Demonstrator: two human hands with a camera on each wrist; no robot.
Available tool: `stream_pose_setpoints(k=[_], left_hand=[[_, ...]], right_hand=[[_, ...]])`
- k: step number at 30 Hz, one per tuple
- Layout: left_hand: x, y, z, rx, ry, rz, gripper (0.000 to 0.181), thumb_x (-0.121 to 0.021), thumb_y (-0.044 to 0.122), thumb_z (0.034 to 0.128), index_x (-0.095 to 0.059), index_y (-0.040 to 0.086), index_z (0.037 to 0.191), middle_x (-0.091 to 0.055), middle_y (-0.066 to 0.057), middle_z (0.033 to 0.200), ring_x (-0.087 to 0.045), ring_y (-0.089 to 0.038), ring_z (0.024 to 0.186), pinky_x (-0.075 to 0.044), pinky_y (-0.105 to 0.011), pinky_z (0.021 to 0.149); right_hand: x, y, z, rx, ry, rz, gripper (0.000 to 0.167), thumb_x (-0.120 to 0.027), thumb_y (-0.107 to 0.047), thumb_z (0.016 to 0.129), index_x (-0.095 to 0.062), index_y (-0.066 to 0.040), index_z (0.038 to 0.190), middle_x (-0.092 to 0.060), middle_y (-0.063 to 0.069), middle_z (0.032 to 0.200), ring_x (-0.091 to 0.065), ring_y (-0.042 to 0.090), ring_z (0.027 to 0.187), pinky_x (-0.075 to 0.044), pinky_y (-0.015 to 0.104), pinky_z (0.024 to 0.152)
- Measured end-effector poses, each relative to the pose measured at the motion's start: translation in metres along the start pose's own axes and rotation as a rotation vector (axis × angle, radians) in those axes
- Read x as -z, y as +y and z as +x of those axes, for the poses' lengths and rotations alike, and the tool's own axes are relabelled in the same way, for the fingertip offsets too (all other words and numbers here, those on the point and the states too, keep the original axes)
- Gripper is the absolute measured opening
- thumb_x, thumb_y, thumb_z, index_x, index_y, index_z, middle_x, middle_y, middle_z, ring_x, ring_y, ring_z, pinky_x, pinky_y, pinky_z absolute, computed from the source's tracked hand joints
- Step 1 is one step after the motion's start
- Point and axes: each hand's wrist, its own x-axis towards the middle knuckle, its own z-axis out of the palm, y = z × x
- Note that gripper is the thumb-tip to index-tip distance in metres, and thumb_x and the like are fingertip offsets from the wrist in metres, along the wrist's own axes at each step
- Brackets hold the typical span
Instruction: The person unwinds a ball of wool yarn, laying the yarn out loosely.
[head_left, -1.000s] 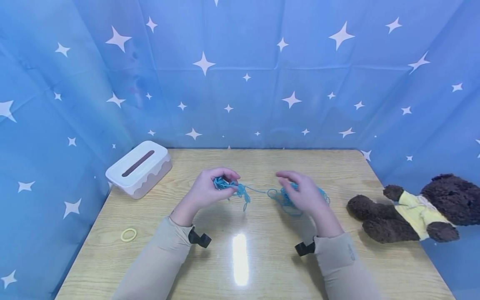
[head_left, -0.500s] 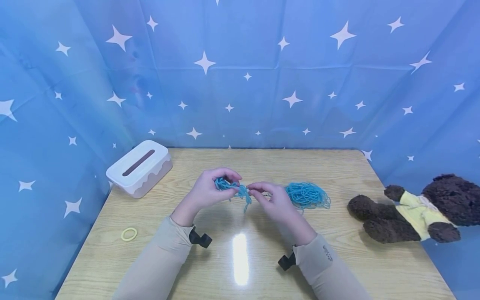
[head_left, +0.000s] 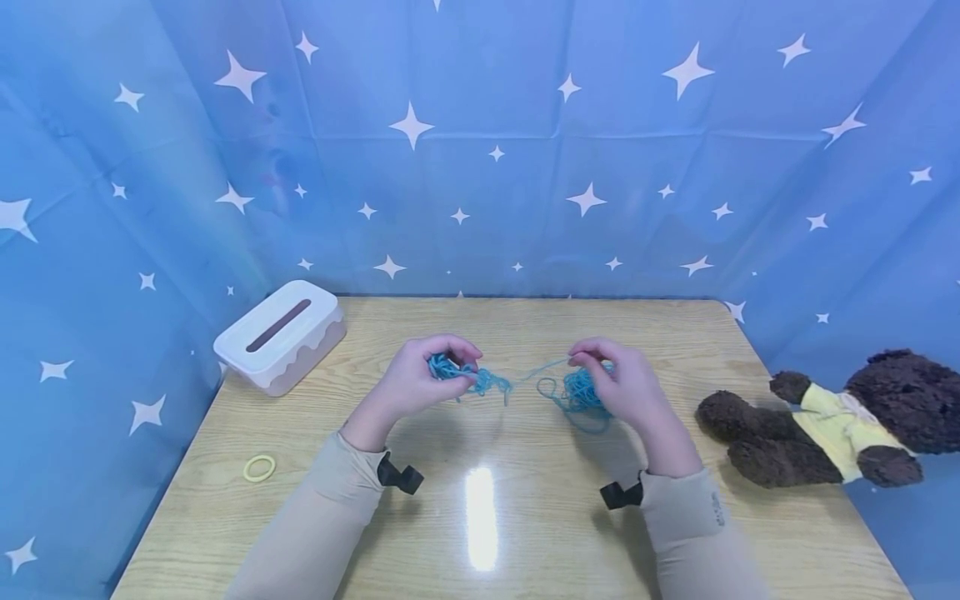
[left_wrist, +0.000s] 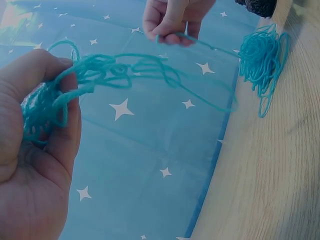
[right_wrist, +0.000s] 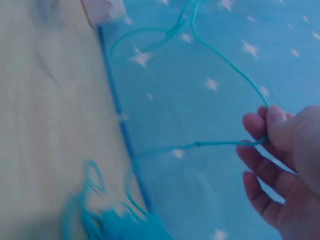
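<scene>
My left hand [head_left: 408,385] grips a bundle of turquoise yarn [left_wrist: 45,107] above the table, thumb curled over it. Loose loops [head_left: 491,382] trail from the bundle to the right. My right hand [head_left: 622,385] pinches a single strand of yarn [right_wrist: 230,62] between thumb and fingertips, and that strand runs across to the left hand's bundle. In the right wrist view a small knot shows on the strand's other length. Below the right hand lies a loose pile of the same yarn [head_left: 579,393] on the table, partly hidden by that hand in the head view.
A white and pink tissue box [head_left: 281,337] stands at the table's back left corner. Nearer the left edge lies a yellow ring [head_left: 258,468]. A dark brown teddy bear in a yellow top [head_left: 832,425] lies at the right edge. Behind the wooden table [head_left: 420,542] hangs a blue starred curtain [head_left: 480,183].
My right hand moved left to the loops beside the left hand, then drew back right with a strand pinched. The left hand has stayed in place, holding its bundle.
</scene>
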Motion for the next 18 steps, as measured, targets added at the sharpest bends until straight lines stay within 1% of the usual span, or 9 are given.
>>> stream_pose_setpoints(k=[2, 4, 6, 8, 10, 12, 15, 18], left_hand=[[0.000, 0.001, 0.000, 0.003, 0.001, 0.003, 0.029, -0.081, 0.001, 0.0903, -0.080, 0.011, 0.118, -0.080, -0.009, 0.103, -0.073, -0.016, 0.088, -0.065, -0.028, 0.071], [0.000, 0.000, 0.000, 0.005, 0.002, 0.001, 0.029, -0.081, 0.002, 0.0904, -0.080, 0.011, 0.117, -0.079, -0.008, 0.103, -0.073, -0.015, 0.088, -0.065, -0.028, 0.071], [0.000, 0.000, 0.001, 0.003, 0.004, 0.001, 0.029, -0.081, 0.001, 0.0901, -0.080, 0.011, 0.117, -0.079, -0.008, 0.103, -0.073, -0.015, 0.087, -0.064, -0.027, 0.071], [0.000, -0.001, 0.001, -0.003, 0.007, 0.002, 0.029, -0.081, 0.001, 0.0899, -0.080, 0.011, 0.117, -0.079, -0.008, 0.102, -0.073, -0.015, 0.088, -0.064, -0.026, 0.072], [0.000, -0.002, 0.001, -0.010, 0.011, 0.008, 0.029, -0.081, 0.000, 0.0895, -0.080, 0.011, 0.116, -0.080, -0.008, 0.102, -0.073, -0.014, 0.090, -0.064, -0.025, 0.075], [0.000, -0.002, 0.001, -0.019, 0.016, 0.014, 0.028, -0.081, 0.000, 0.0893, -0.080, 0.011, 0.116, -0.080, -0.008, 0.101, -0.073, -0.014, 0.091, -0.063, -0.025, 0.076], [-0.001, -0.002, 0.001, -0.024, 0.022, 0.018, 0.028, -0.081, 0.001, 0.0891, -0.080, 0.010, 0.115, -0.080, -0.008, 0.101, -0.073, -0.014, 0.091, -0.064, -0.025, 0.076], [0.000, -0.002, 0.000, -0.024, 0.031, 0.020, 0.027, -0.081, 0.002, 0.0893, -0.080, 0.011, 0.115, -0.080, -0.007, 0.101, -0.074, -0.014, 0.091, -0.064, -0.026, 0.075]], right_hand=[[0.014, 0.008, -0.002, -0.014, 0.026, -0.058, 0.024, -0.056, -0.019, 0.116, -0.076, -0.011, 0.124, -0.084, 0.006, 0.114, -0.077, 0.029, 0.102, -0.060, 0.035, 0.078], [0.027, 0.015, -0.004, -0.038, 0.044, -0.126, 0.025, -0.054, -0.020, 0.116, -0.075, -0.011, 0.126, -0.084, 0.009, 0.115, -0.074, 0.028, 0.095, -0.052, 0.034, 0.070], [0.038, 0.023, -0.007, -0.069, 0.051, -0.188, 0.025, -0.055, -0.021, 0.116, -0.075, -0.010, 0.127, -0.083, 0.012, 0.116, -0.072, 0.029, 0.092, -0.050, 0.037, 0.069], [0.046, 0.030, -0.009, -0.107, 0.043, -0.230, 0.025, -0.056, -0.023, 0.116, -0.074, -0.010, 0.128, -0.081, 0.015, 0.119, -0.072, 0.032, 0.095, -0.054, 0.045, 0.074], [0.051, 0.038, -0.011, -0.150, 0.027, -0.260, 0.026, -0.056, -0.024, 0.116, -0.073, -0.009, 0.129, -0.080, 0.018, 0.122, -0.072, 0.036, 0.101, -0.057, 0.055, 0.083], [0.053, 0.046, -0.011, -0.195, 0.009, -0.284, 0.027, -0.056, -0.024, 0.116, -0.073, -0.008, 0.130, -0.078, 0.021, 0.124, -0.072, 0.039, 0.106, -0.056, 0.061, 0.089], [0.054, 0.058, -0.011, -0.270, -0.013, -0.330, 0.028, -0.055, -0.022, 0.116, -0.072, -0.005, 0.129, -0.077, 0.023, 0.123, -0.072, 0.042, 0.105, -0.056, 0.061, 0.087], [0.053, 0.067, -0.011, -0.339, -0.034, -0.379, 0.027, -0.055, -0.019, 0.115, -0.074, -0.002, 0.126, -0.077, 0.026, 0.121, -0.072, 0.043, 0.101, -0.056, 0.057, 0.080]])
